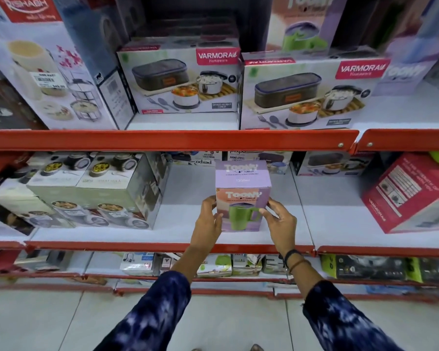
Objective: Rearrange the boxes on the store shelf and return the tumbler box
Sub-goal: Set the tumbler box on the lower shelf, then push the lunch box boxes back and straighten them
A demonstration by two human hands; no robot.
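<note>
A lilac tumbler box (pixel 242 188) with a green mug printed on its front stands upright on the white middle shelf (pixel 185 219), near the front edge. My left hand (pixel 209 219) grips its left side and my right hand (pixel 280 221) grips its right side, fingers curled onto the front face. A second, larger tumbler box of the same design (pixel 299 24) stands on the top shelf, behind the right lunch box carton (pixel 307 95). Another lunch box carton (pixel 180 79) sits left of that one.
Grey-green casserole boxes (pixel 99 191) fill the middle shelf to the left. A red carton (pixel 411 193) leans at the right. A tall white tiffin box (pixel 43 67) stands at top left. Small boxes line the lowest shelf (pixel 213 266). Red shelf rails (pixel 167 139) front each level.
</note>
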